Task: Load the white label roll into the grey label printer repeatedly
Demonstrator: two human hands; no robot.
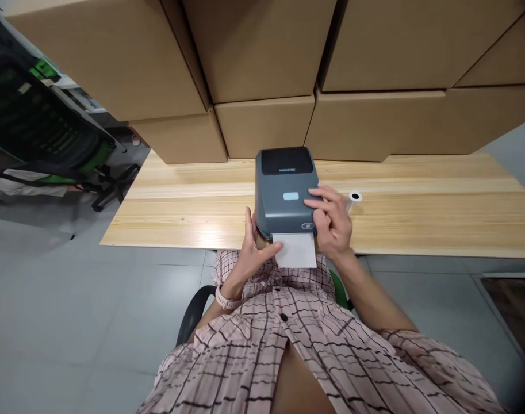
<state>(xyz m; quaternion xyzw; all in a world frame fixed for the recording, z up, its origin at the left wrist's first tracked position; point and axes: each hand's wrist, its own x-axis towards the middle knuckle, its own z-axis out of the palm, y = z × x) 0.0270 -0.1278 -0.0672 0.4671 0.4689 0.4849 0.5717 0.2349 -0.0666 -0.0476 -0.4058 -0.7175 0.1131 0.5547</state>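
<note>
A dark grey label printer (283, 192) sits near the front edge of the wooden table, with a white paper label (295, 252) sticking out of its front slot and over the table edge. My left hand (254, 250) is at the printer's front left corner, fingers stretched along its side and thumb reaching across to the label's left edge. Some of its fingertips are hidden beside the printer. On the other side, my right hand (332, 221) grips the printer's right front corner, its fingers bent over the top and side. Just beyond that hand is a small white paper roll (355, 196).
Large cardboard boxes (264, 52) are stacked along the back of the wooden table (193, 201), close behind the printer. At the left, a black and green mesh office chair (46, 115) stands on the grey tiled floor (128, 322).
</note>
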